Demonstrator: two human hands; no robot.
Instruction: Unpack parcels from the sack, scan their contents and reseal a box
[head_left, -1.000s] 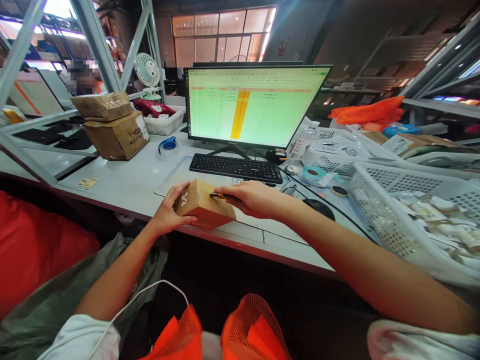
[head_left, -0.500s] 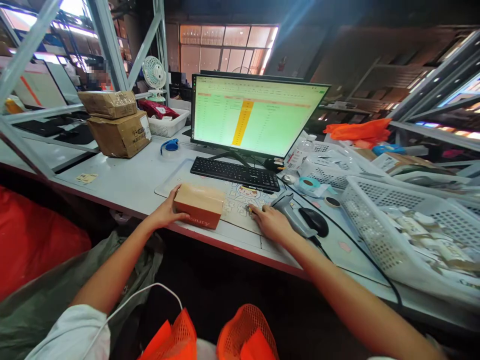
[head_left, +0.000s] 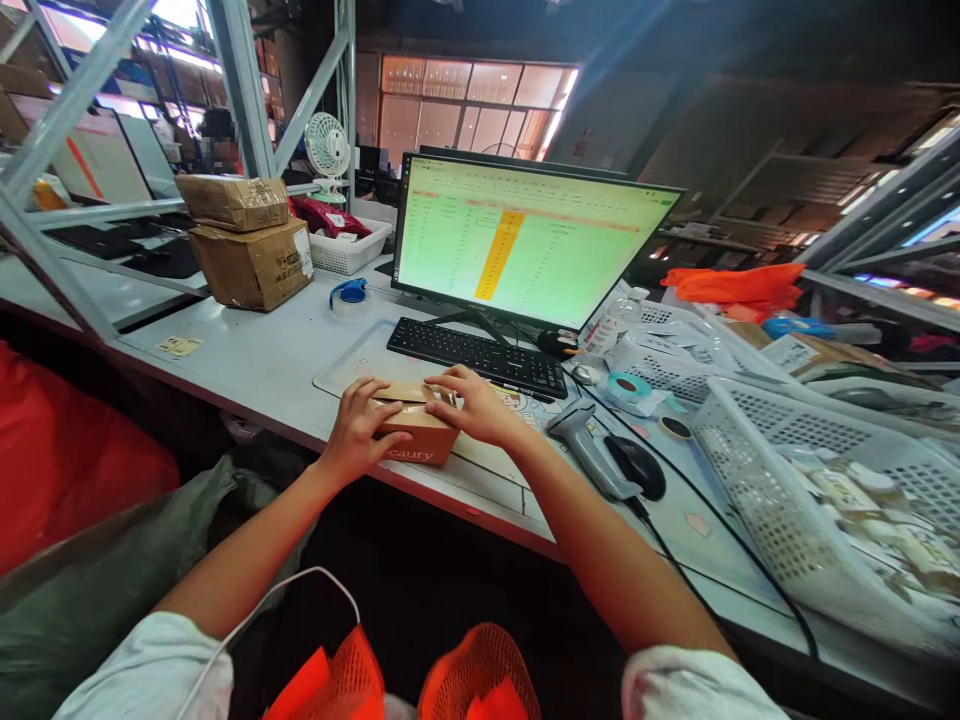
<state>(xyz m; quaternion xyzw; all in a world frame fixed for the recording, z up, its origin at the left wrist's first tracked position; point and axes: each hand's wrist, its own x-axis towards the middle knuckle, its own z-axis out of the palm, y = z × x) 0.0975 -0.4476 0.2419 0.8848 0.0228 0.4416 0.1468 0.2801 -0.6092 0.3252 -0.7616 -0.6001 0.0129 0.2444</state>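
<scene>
A small cardboard box (head_left: 417, 446) with a red-brown front and white "eauty" lettering sits at the table's front edge. Its tan top shows a dark gap between the flaps. My left hand (head_left: 361, 432) grips the box's left side and top, thumb toward the front. My right hand (head_left: 476, 405) bends over the right part of the top, its fingers at the flap by the gap. The fingertips partly cover the flaps, and the box's inside is hidden. Just behind the box lies a black keyboard (head_left: 476, 355).
A grey barcode scanner (head_left: 592, 455) and a black mouse (head_left: 636, 467) lie to the right. White plastic baskets (head_left: 750, 480) hold small packages there. Behind stands a lit monitor (head_left: 525, 240). Taped cartons (head_left: 251, 265) are stacked at left; a person (head_left: 219, 145) is beyond.
My right hand has moved left from the mat onto the box, without the small object formerly at its fingertips. My left hand has shifted onto the top, where a gap now shows.
</scene>
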